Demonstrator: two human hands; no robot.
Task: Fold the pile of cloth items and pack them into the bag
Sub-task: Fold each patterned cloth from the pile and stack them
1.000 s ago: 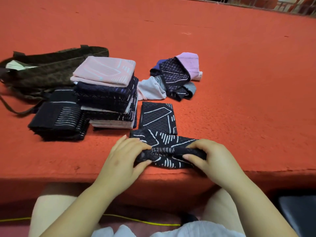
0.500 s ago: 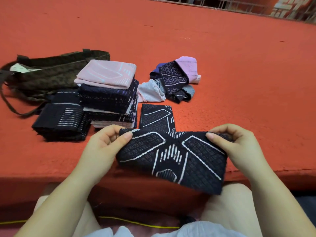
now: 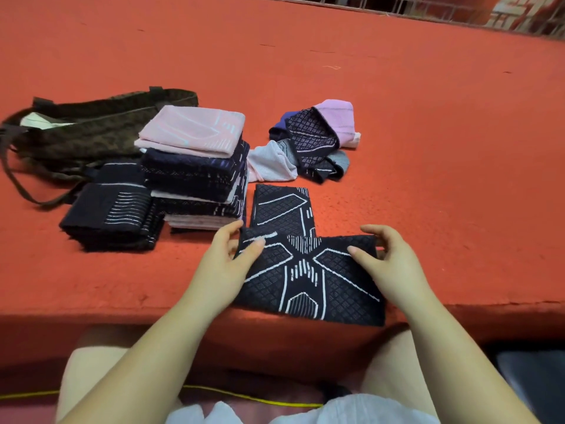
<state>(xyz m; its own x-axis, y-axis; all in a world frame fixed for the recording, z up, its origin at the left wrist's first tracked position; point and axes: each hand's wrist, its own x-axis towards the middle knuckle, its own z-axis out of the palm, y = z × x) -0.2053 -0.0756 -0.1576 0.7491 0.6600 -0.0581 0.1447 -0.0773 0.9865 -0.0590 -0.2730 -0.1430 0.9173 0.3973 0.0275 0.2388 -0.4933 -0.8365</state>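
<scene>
A dark navy cloth with white line pattern (image 3: 308, 280) is spread at the near edge of the red table, its lower edge hanging over. My left hand (image 3: 226, 264) pinches its upper left corner and my right hand (image 3: 388, 264) pinches its upper right corner. A folded dark patterned cloth (image 3: 279, 206) lies flat just behind it. A tall stack of folded cloths (image 3: 195, 169) with a pink one on top stands at left, next to a lower dark folded stack (image 3: 110, 218). The dark olive bag (image 3: 82, 133) lies at far left. Unfolded cloths form a small pile (image 3: 315, 142).
The red table surface (image 3: 428, 148) stretches far back and right. Its front edge runs just below the held cloth, with my knees under it. The bag's strap (image 3: 18, 185) loops on the table at far left. A railing shows at the top right.
The cloth was bunched between my hands a second ago, then lifted and opened wide. Now it has come down flatter on the table edge, both hands still at its top corners.
</scene>
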